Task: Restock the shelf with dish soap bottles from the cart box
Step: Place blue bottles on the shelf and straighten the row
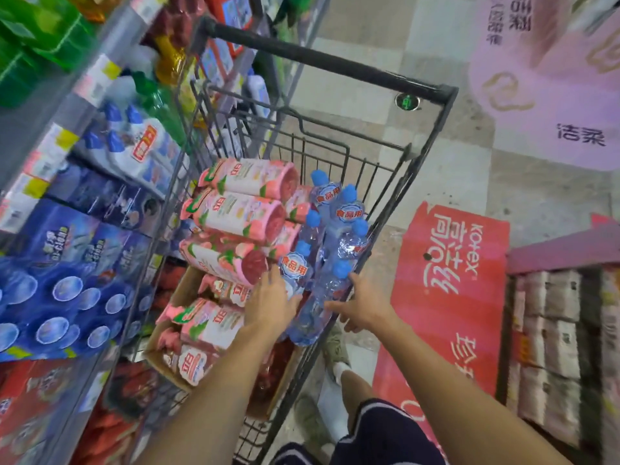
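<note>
A black wire cart (396, 193) stands beside the shelf. In it lie several pink peach-label dish soap bottles (241, 213), some inside a cardboard box (188, 286). Along the cart's right side lies a shrink-wrapped pack of clear blue-capped bottles (330, 239). My left hand (271, 302) rests on the near left side of that pack. My right hand (364, 305) grips its near right side at the cart's edge. Both hands close around the pack's lower end.
The shelf (63, 203) on the left holds blue boxes, white blue-capped bottles (141, 146) and green bottles. A red Kotex carton (449, 280) lies on the floor to the right, with pink tissue packs (550, 78) beyond and a crate of packs (553, 347) near right.
</note>
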Motion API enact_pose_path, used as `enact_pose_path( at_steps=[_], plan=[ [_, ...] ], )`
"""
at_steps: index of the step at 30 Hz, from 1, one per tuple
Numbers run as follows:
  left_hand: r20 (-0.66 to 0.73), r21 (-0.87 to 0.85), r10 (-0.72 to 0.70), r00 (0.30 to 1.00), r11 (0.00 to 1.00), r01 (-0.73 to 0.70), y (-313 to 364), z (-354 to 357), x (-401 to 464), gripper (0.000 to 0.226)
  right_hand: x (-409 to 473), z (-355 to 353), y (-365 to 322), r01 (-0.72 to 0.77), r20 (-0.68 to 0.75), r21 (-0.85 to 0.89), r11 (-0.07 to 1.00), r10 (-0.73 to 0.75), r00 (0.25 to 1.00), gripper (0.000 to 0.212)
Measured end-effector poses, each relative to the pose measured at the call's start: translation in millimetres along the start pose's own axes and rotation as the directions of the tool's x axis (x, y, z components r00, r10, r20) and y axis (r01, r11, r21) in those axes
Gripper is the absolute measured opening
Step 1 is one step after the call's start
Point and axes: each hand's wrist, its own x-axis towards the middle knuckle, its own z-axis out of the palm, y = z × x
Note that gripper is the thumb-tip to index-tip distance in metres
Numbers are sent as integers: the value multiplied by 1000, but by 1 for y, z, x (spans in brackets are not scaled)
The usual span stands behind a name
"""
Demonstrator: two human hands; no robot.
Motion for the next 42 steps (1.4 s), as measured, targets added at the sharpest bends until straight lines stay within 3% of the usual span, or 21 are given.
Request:
enact_pose_path(
  at_steps=[6,10,13,21,28,31,34,42],
  plan=[
    [87,-268,-94,992,957,114,-4,-3,18,82,-4,-7,-9,87,-29,41,995,-86,996,76],
    [119,-370,-24,993,927,67,-16,-8,21,92,-12,-8,-20,147,-46,-201,969,-159,986,85],
    [109,-442,-4,994,896,52,-29,-14,15,84,-10,0,-18,241,-53,-312,919,-270,961,80],
    [90,-646,-40,995,758,89,-51,-23,-13,74,-5,19,-24,318,168,-86,944,-300,939,74],
    [-55,-864,-170,984,503,38,-57,-16,-63,69,-18,16,-34,359,95,72,931,-364,926,63],
    [-102,-922,-277,955,386,14,-69,-9,-100,61,-30,17,-56,414,101,136,900,-428,898,59],
    [-172,-948,-415,893,315,-36,-80,-6,-137,67,-53,30,-79,469,191,229,853,-512,838,55],
    [-348,-937,-662,664,276,-215,-126,-6,-279,64,-149,104,-113,683,302,238,690,-721,624,53]
  ],
)
